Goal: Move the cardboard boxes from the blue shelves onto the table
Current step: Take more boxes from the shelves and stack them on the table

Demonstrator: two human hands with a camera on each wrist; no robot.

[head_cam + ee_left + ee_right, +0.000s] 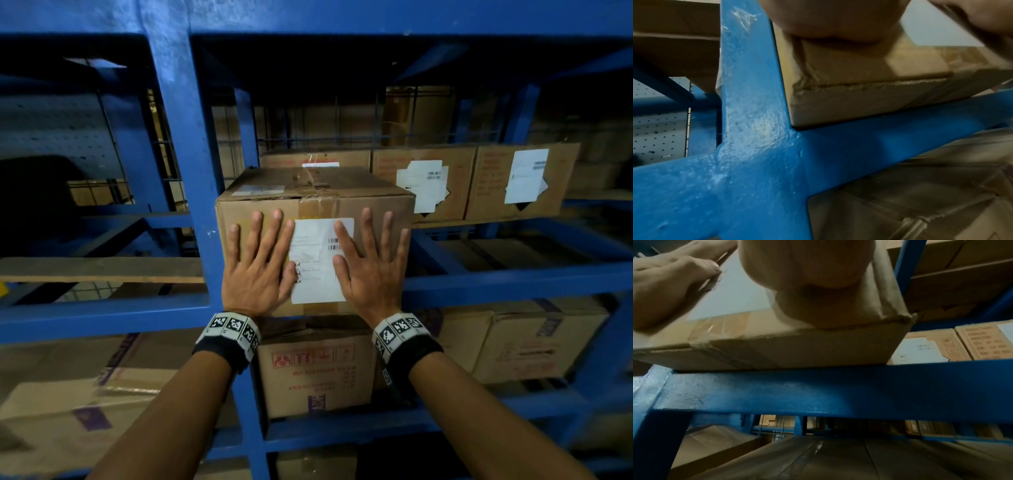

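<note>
A taped cardboard box with a white label sits at the front edge of the middle blue shelf, close to the upright post. Both my hands lie flat on its front face, fingers straight and spread. My left hand covers the left half, my right hand the right half and part of the label. In the left wrist view the box's lower corner rests on the blue beam. The right wrist view shows the box bottom on the beam, under my palm.
Behind and to the right on the same shelf stand more labelled boxes. The shelf below holds several boxes. The left bay has a bare board and boxes underneath.
</note>
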